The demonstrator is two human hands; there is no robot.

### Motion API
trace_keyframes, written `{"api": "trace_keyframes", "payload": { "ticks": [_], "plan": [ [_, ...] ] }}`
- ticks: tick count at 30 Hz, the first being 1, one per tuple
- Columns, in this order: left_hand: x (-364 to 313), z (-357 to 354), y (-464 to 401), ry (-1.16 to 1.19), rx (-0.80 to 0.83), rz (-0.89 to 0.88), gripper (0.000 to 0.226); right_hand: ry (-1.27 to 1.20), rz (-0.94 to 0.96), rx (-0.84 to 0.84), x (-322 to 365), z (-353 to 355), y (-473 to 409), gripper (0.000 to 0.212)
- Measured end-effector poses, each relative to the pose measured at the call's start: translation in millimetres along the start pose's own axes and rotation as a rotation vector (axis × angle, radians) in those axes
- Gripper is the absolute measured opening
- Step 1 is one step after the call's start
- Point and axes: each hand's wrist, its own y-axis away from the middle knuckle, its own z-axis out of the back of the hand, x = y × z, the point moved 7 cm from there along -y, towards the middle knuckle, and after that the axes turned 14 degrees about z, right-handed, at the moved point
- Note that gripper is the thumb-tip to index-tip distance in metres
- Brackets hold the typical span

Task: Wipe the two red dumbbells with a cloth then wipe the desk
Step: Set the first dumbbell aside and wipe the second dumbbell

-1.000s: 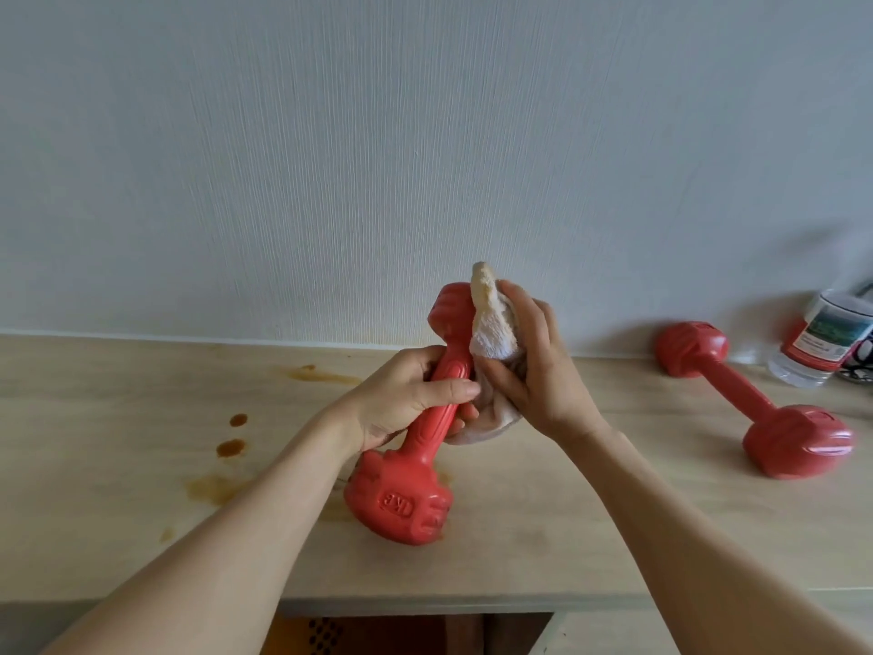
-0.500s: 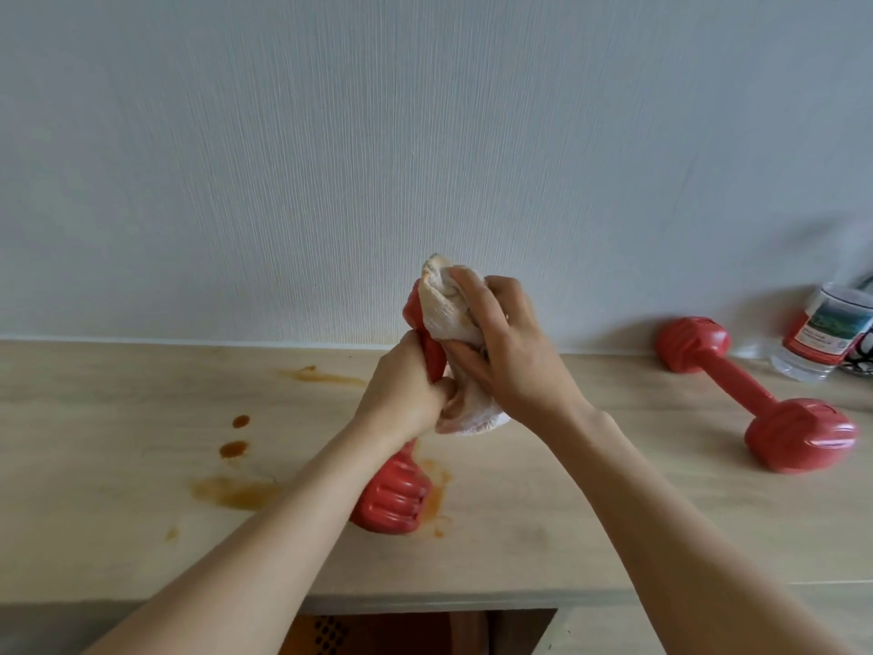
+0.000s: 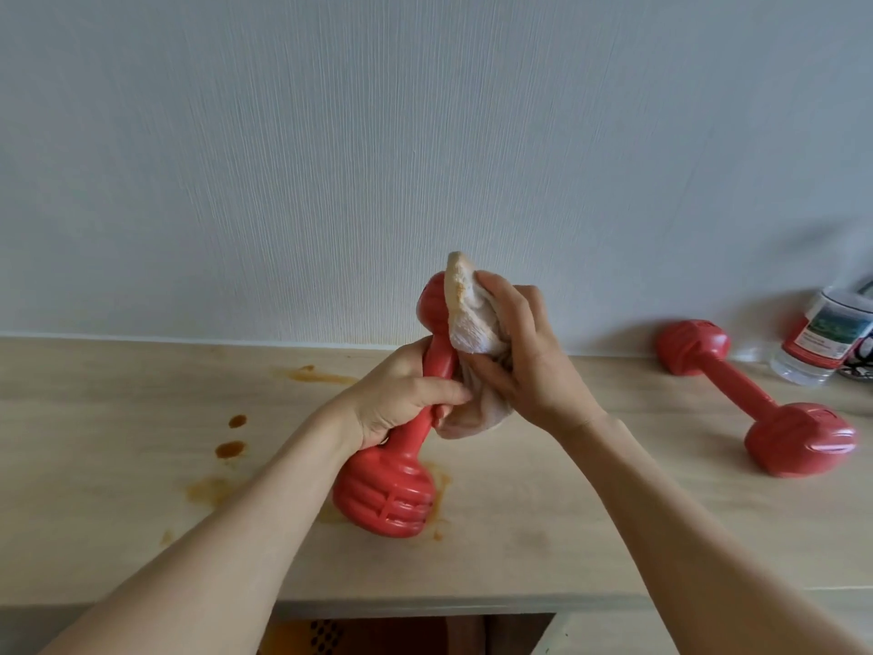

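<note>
My left hand (image 3: 401,399) grips the handle of a red dumbbell (image 3: 385,494), which is tilted nearly upright over the middle of the light wooden desk (image 3: 543,527). Its lower head hangs near the desk top. My right hand (image 3: 524,366) holds a white cloth (image 3: 467,323) bunched against the dumbbell's upper head and covers most of that head. A second red dumbbell (image 3: 756,399) lies flat on the desk at the right, apart from both hands.
Brown stains (image 3: 226,446) spot the desk at the left and under the held dumbbell. A plastic bottle (image 3: 822,338) with a red label stands at the far right against the white wall (image 3: 425,134). The desk's front edge runs along the bottom.
The dumbbell has turned in my left hand, so its lower head now shows a ribbed side. My right hand with the cloth has rubbed over the upper head, shifting left and back.
</note>
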Motion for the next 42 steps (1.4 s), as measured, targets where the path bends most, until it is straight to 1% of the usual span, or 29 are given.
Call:
{"api": "trace_keyframes", "payload": {
  "ticks": [2,3,5,6,8,9,11,14,17,20,22,25,27,28,30,33,35,36,38,42],
  "plan": [
    [-1,6,-2,-0.078,-0.136,0.022,0.018,0.017,-0.038,0.024,1,0,-1,0.061],
    [-2,9,-2,-0.159,-0.242,0.026,0.021,0.028,-0.056,0.035,2,0,-3,0.060],
    [-5,15,4,-0.404,-0.500,0.029,0.028,0.059,-0.090,0.048,5,-1,-7,0.060],
    [-7,14,9,-0.512,-0.615,0.022,0.029,0.079,-0.098,0.054,7,-2,-10,0.060],
    [-9,11,20,-0.604,-0.765,0.012,0.025,0.112,-0.100,0.066,13,-4,-15,0.059],
    [-8,11,22,-0.609,-0.795,0.005,0.024,0.130,-0.097,0.068,16,-5,-18,0.059],
    [-7,14,20,-0.584,-0.762,-0.032,0.023,0.180,-0.079,0.061,21,-8,-20,0.060],
    [-9,24,12,-0.502,-0.639,-0.114,0.016,0.240,-0.022,0.054,26,-13,-23,0.057],
    [-8,18,8,-0.267,-0.420,-0.180,0.009,0.129,-0.011,0.077,18,-16,-19,0.057],
    [-3,8,8,-0.065,-0.221,-0.139,0.011,0.006,-0.018,0.064,6,-12,-9,0.060],
    [0,5,8,-0.035,-0.128,-0.080,0.014,-0.026,0.001,0.058,4,-10,-5,0.061],
    [3,1,9,-0.026,-0.034,0.003,0.013,0.015,0.012,0.078,4,-8,0,0.060],
    [4,0,9,-0.040,-0.041,0.029,0.014,0.065,-0.015,0.093,4,-6,0,0.059],
    [4,0,8,-0.061,-0.078,0.038,0.016,0.082,-0.026,0.104,4,-5,-1,0.059],
    [5,7,4,-0.164,-0.236,0.051,0.019,0.114,-0.032,0.118,7,-2,-4,0.058],
    [0,17,6,-0.397,-0.512,0.023,0.021,0.207,0.004,0.131,11,-3,-10,0.054],
    [-3,17,9,-0.470,-0.577,-0.015,0.021,0.244,0.018,0.135,14,-6,-13,0.054],
    [-3,17,9,-0.456,-0.576,-0.023,0.018,0.259,0.026,0.129,15,-7,-14,0.055],
    [0,19,9,-0.339,-0.508,-0.031,0.013,0.241,0.027,0.121,15,-9,-14,0.059],
    [2,17,7,-0.154,-0.331,-0.106,0.009,-0.011,-0.023,0.106,5,-13,-10,0.067]
  ]
}}
